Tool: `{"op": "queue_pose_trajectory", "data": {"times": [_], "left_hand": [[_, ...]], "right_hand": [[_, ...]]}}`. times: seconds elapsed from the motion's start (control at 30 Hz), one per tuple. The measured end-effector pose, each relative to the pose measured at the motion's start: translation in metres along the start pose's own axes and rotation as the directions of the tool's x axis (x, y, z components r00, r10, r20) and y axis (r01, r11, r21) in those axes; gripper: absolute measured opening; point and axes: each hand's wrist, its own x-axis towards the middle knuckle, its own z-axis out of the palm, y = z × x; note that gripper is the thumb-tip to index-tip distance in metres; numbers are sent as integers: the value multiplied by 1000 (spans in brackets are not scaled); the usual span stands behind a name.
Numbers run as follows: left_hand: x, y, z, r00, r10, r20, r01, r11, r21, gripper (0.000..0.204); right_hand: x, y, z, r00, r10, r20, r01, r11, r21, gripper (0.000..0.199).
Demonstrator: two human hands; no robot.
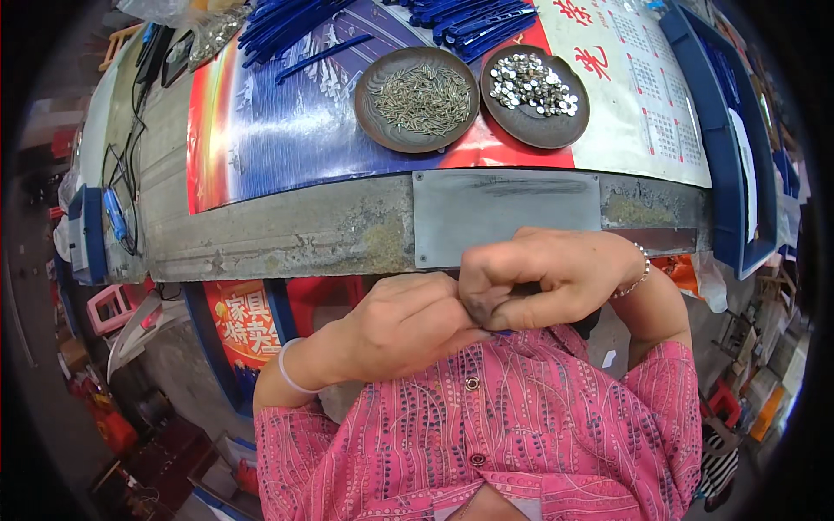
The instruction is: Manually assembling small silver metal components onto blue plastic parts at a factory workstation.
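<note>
My left hand [407, 323] and my right hand [556, 271] meet in front of my chest, just off the table's near edge. Both have their fingers curled and pinched together, the fingertips touching. Whatever lies between them is hidden; only a small dark blue sliver shows below the fingertips. Nearest beyond the hands is a grey metal plate [504, 213] fixed to the table edge. Farther back stand a round dark dish [373, 122] of thin metal pins and another dark dish [539, 135] of small shiny round metal pieces.
Bundles of long blue plastic pieces [282, 30] lie at the back on a printed poster [208, 165]. A blue crate [738, 217] stands at the right edge. At left are a blue corded tool [115, 214] and a clear bag [213, 39] of small parts.
</note>
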Motion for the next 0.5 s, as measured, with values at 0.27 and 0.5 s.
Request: {"op": "queue_pose_trajectory", "data": {"times": [0.27,0.5], "left_hand": [[4,-9,0,994,-59,-90,71,987,143,26],[4,-12,5,977,-72,-202,129,948,289,26]], "right_hand": [[2,-12,40,921,-352,-167,-74,262,-962,29],[-5,-26,20,922,-249,-296,-184,390,-902,20]]}}
